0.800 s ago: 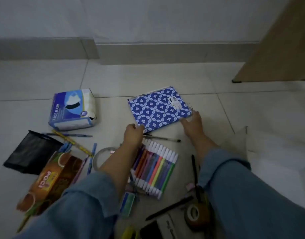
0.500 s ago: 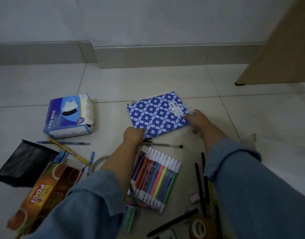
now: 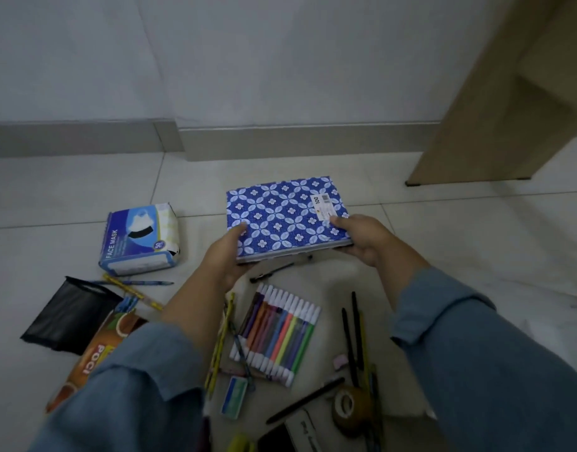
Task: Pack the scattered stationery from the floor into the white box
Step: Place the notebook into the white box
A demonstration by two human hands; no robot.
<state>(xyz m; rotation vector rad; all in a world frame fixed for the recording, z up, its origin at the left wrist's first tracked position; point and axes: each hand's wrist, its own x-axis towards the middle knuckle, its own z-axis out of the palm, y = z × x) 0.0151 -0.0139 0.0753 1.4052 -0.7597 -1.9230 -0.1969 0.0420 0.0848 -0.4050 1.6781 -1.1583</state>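
A blue notebook with a white flower pattern (image 3: 285, 216) is held flat above the floor. My left hand (image 3: 227, 259) grips its near left corner, thumb on the cover. My right hand (image 3: 362, 236) grips its near right corner, thumb by the price label. Below the notebook lie a pack of coloured markers (image 3: 277, 334), a black pen (image 3: 274, 270), two black pens (image 3: 352, 337), a small eraser (image 3: 234, 401) and a roll of brown tape (image 3: 349, 407). The white box is not clearly in view.
A face mask box (image 3: 138, 239) stands at the left, with pencils (image 3: 134, 290), a black pouch (image 3: 68, 316) and an orange tea box (image 3: 94, 357) near it. A wooden furniture leg (image 3: 496, 125) rises at the right. The wall skirting (image 3: 280, 141) runs behind.
Both hands have lifted the blue notebook off the floor and turned it squarer to me. The black pen that lay under its edge now shows on the tile.
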